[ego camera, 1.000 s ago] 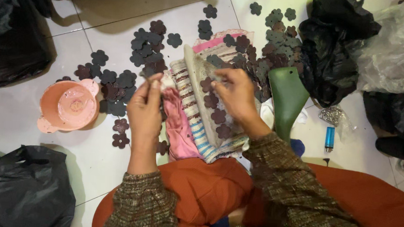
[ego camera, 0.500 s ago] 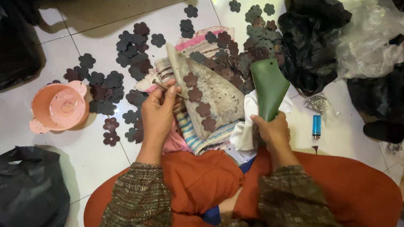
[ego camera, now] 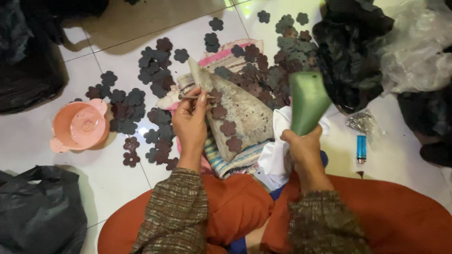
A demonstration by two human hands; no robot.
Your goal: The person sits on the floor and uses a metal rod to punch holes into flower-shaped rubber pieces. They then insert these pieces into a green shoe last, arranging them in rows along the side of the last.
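At frame centre the left hand pinched a thin stick beside the flower-dotted board, while the right hand gripped a green bottle just right of it.

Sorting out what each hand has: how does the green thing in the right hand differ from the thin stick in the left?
The green cone-shaped piece is broad and smooth; the thin stick is slender and brownish. The right hand grips the green piece upright from below, while the left hand pinches the stick roughly level. Both are held above the striped cloth.
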